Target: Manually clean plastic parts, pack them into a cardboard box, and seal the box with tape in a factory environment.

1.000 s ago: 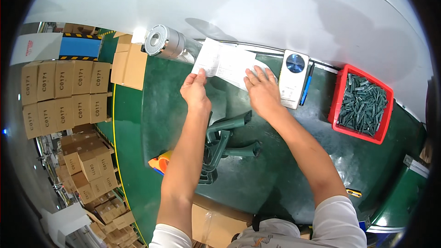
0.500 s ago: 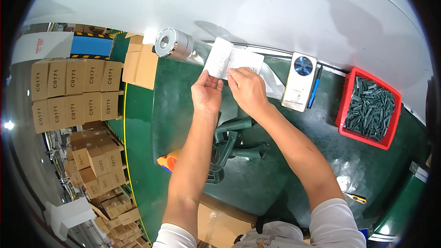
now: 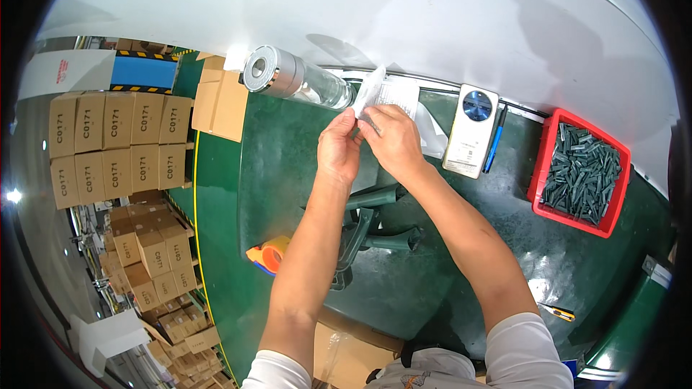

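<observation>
A white printed paper booklet (image 3: 398, 94) is at the far side of the green table, its left page raised and bent toward the right one. My left hand (image 3: 339, 150) pinches the lower edge of that raised page between thumb and fingers. Close beside it, my right hand (image 3: 395, 140) has its fingers curled over the booklet's lower part; the fingertips are partly hidden. Under the booklet's right side lies a loose white sheet (image 3: 432, 137). A clear bottle with a silver lid (image 3: 317, 86) lies just left of the booklet.
Dark green plastic parts (image 3: 393, 239) lie between my forearms, beside an orange tape dispenser (image 3: 274, 252). Rightward are a phone (image 3: 468, 140), a blue pen (image 3: 494, 142), a red bin (image 3: 535, 186) of small green pieces and a yellow cutter (image 3: 559, 312). Stacked cartons (image 3: 119, 122) stand left.
My left hand has moved right and up, close to my right hand. The booklet's left page has swung up toward the right page, uncovering more of the bottle.
</observation>
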Demonstrator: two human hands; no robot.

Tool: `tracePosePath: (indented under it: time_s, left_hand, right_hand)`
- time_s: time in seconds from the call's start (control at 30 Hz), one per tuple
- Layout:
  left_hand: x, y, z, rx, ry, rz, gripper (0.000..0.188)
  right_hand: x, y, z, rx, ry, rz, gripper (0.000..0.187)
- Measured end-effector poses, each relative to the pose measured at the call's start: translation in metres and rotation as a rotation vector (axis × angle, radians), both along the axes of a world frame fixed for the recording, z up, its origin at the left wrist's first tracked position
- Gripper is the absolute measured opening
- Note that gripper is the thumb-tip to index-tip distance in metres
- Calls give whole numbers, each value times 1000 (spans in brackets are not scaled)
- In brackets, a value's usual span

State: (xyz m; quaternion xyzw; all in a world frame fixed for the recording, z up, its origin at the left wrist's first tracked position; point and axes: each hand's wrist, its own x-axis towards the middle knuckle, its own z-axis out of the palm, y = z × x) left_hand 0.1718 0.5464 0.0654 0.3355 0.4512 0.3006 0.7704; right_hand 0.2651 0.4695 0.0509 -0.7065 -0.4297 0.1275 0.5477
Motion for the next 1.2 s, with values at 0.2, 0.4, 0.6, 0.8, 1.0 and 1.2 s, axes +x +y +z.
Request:
tracePosePath:
  time_s: [0.2,0.4,0.6,0.8,1.0,1.2]
  left_hand:
    - [-2,0,-3,64,-34,-191,18]
    - [-2,-6,-4,208,55,-271,18]
    - [-3,-11,-8,292,172,-233,9]
    - [-1,-17,-9,410,305,-264,8]
    - [-3,-11,-7,371,257,-112,8]
    - [-14,2,-14,381,186,59,13]
  right_hand:
    - [3,-9,-3,48,126,22,21]
    - [6,-14,-10,14,349,93,20]
    - [15,-21,-5,-164,628,109,21]
    - [13,-15,-22,-264,533,59,21]
    - [18,-14,-22,-261,517,69,17]
    - [47,-12,4,-354,471,118,19]
